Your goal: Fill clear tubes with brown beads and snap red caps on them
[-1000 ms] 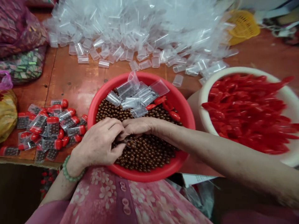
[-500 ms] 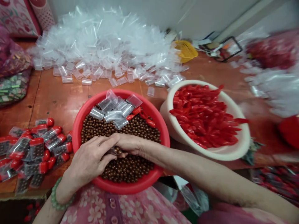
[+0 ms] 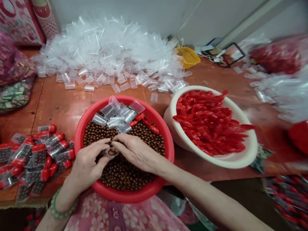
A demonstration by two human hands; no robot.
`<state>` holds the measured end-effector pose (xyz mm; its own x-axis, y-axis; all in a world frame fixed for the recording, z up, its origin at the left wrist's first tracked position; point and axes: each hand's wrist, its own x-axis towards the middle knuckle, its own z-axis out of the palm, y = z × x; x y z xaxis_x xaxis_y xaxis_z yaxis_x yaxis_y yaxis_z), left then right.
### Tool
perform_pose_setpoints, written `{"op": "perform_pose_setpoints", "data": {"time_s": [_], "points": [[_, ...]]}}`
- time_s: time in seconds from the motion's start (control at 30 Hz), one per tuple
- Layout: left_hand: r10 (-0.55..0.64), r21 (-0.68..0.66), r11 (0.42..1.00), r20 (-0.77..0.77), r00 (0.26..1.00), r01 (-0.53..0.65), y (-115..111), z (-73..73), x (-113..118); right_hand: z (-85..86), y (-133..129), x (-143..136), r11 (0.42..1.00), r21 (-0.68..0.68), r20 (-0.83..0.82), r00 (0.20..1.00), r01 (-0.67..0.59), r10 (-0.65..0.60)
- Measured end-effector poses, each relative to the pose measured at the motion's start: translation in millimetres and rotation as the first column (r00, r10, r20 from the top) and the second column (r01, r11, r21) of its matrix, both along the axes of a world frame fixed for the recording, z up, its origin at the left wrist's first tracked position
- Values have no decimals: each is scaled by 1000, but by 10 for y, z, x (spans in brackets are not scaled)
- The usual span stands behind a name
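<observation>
My left hand (image 3: 90,160) is closed around a small clear plastic container (image 3: 112,152), its oval mouth facing me and brown balls showing inside. Beside that mouth is my right hand (image 3: 137,153), fingers together and bent toward the container; whatever lies under its fingertips is hidden. Both hands are over a red basin (image 3: 169,150) holding many glossy brown balls (image 3: 127,179). On the balls at the far side rest several empty clear containers (image 3: 117,122) and a few red plastic pieces (image 3: 146,120).
A cream basin (image 3: 253,149) full of red plastic pieces (image 3: 211,122) stands at right. Filled containers with red caps (image 3: 38,155) lie in a pile at left. Behind is a large heap of clear containers (image 3: 108,54), with a yellow basket (image 3: 189,57) beside it.
My right hand has drawn back a little from over the left, uncovering the mouth of the container with its balls. The left hand keeps its hold. The view has shifted slightly.
</observation>
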<state>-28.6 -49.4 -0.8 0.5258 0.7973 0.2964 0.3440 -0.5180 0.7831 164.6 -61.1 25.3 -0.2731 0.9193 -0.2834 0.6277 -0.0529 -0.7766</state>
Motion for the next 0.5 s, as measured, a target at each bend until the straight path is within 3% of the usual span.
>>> {"op": "perform_pose_setpoints", "data": {"time_s": [0.07,0.13,0.23,0.3,0.4,0.5], "points": [[59,-171,984,51,997,-50,28,47,-8,73,-29,158,973,228,333,941,-18,-60],[106,-359,932,110,988,-60,55,94,1,98,-51,326,941,338,571,794,3,-208],[163,-612,791,239,957,18,80,153,33,52,-39,526,938,346,783,547,10,-295],[216,-706,703,334,918,91,77,184,54,-5,-11,599,956,292,849,457,14,-266],[278,-735,656,447,850,172,46,223,72,-96,17,658,976,213,867,454,40,-208],[263,-739,636,477,839,221,21,246,80,-172,0,730,962,259,797,543,89,-265]]}}
